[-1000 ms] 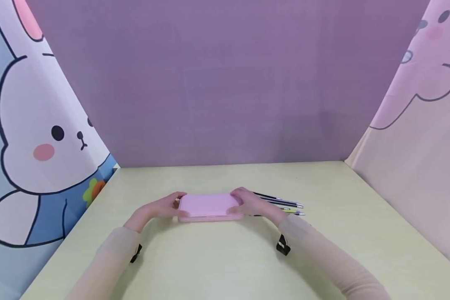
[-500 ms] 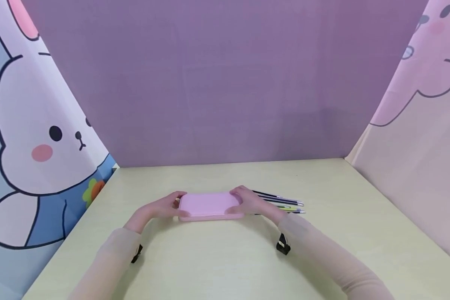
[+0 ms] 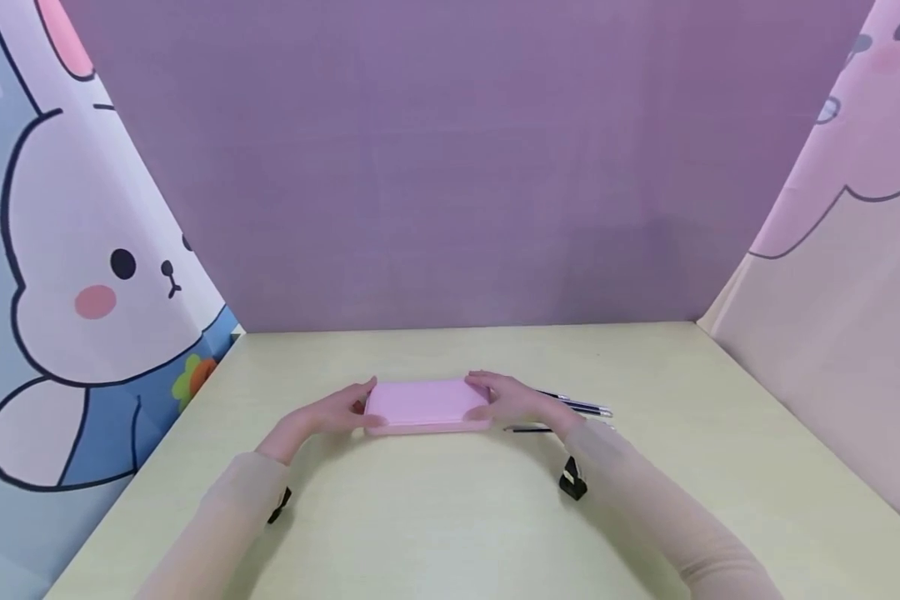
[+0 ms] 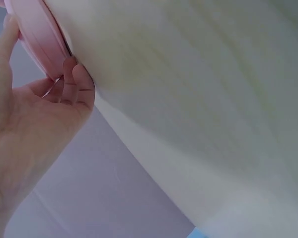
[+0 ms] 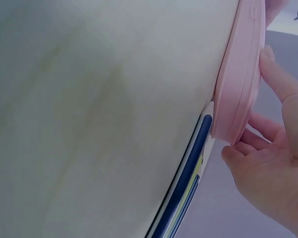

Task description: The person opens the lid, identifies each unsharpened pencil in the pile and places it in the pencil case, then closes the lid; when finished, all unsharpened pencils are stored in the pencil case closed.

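Observation:
A pink pencil case [image 3: 427,403] with its lid closed lies lengthwise in the middle of the table in the head view. My left hand [image 3: 339,408] grips its left end, the thumb over the near corner and the fingers at the far side. At the right end, my right hand [image 3: 512,399] holds it the same way. The left wrist view has the case's end [image 4: 42,39] between thumb and curled fingers. Several dark pencils [image 3: 588,409] lie beside the case, partly hidden by my right hand and forearm. The right wrist view has a dark blue pencil [image 5: 186,171] and a yellow-green one [image 5: 191,181] near the case.
The pale tabletop [image 3: 420,517] spreads around the case. Behind it rises a purple backdrop [image 3: 450,167]. A rabbit-print cloth [image 3: 82,333] stands at the left and a pink-and-cream cloth [image 3: 840,350] at the right. Black wrist mounts [image 3: 572,479] hang under the sleeves.
The case, with both hands on it, has shifted slightly away from me. More of a near pencil's tip shows beside my right hand. The head view has also shifted a little.

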`<state>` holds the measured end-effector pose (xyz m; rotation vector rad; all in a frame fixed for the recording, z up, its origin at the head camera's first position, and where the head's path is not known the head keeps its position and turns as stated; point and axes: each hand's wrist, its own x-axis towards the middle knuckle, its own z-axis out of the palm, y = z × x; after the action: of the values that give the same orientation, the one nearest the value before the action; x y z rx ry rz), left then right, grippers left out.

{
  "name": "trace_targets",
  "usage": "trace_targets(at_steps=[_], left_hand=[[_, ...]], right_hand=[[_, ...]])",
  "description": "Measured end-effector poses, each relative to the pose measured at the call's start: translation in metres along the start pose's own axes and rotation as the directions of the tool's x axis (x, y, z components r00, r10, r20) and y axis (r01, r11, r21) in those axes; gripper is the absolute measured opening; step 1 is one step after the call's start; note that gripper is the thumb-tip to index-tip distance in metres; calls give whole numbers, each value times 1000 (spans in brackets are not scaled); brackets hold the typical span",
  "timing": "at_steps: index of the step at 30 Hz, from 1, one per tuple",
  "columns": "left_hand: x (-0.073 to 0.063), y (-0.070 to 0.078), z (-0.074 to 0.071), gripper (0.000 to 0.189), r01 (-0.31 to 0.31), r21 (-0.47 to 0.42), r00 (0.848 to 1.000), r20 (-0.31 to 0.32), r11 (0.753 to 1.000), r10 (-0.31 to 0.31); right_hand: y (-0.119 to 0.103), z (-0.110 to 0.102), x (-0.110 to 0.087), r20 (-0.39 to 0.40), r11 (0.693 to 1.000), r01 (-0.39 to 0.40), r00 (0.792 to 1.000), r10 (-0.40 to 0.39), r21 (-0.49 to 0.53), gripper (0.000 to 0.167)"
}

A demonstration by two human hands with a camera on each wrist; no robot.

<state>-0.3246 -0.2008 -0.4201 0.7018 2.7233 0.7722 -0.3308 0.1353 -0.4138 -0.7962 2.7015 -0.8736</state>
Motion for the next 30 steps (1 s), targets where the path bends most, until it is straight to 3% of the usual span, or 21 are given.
trace_targets(at_steps=[10, 18, 26, 30], left_hand=[[1, 8, 4, 87, 10, 23, 1000, -4, 1000, -10], [3, 0, 2, 88, 43, 9, 999, 2, 999, -43], [1, -5, 2, 88, 80, -92, 997, 31, 993, -77], [-5, -2, -5, 74, 65, -109, 997, -32, 992, -68]], right_hand=[[7, -2, -4, -1, 1000, 1, 1000, -1, -23, 75], [1, -2, -5, -7, 1000, 11, 1000, -11, -29, 76], [-3, -13, -9, -47, 999, 21, 999, -22, -27, 67], [-5, -27, -11, -99, 999, 32, 995, -35, -28, 60]])
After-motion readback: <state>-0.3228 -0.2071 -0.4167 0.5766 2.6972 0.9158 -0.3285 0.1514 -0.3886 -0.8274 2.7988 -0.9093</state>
